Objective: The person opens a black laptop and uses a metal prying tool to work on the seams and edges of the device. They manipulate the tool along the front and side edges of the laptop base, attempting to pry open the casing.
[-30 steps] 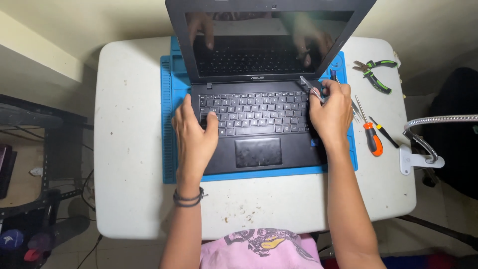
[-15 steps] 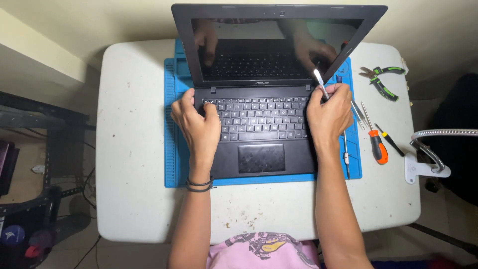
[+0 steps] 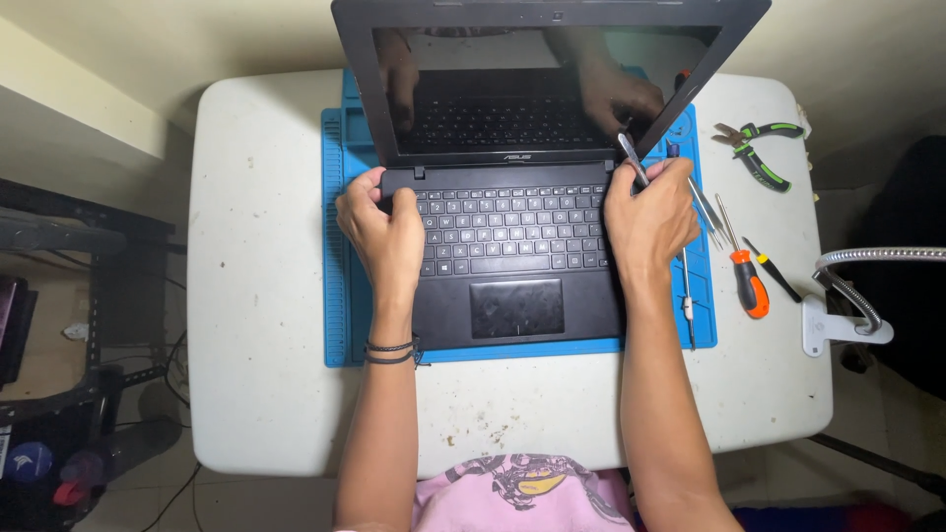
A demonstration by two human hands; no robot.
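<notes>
A black laptop (image 3: 512,256) lies open on a blue work mat (image 3: 340,246), its dark screen (image 3: 542,89) tilted up toward me. My left hand (image 3: 379,227) grips the laptop's back left corner by the hinge. At the back right corner my right hand (image 3: 650,217) is closed on a thin metal tool (image 3: 631,158), whose tip points up at the right hinge. A dark band sits on my left wrist.
The mat lies on a white table (image 3: 256,325). To the right lie green-handled pliers (image 3: 754,148), an orange-handled screwdriver (image 3: 749,281), a black and yellow tool (image 3: 774,271) and slim metal tools (image 3: 687,296). A white clamp lamp (image 3: 852,310) grips the right edge.
Both hands have slid from the keyboard's sides back to the hinge corners. The metal tool in my right hand has risen toward the right hinge.
</notes>
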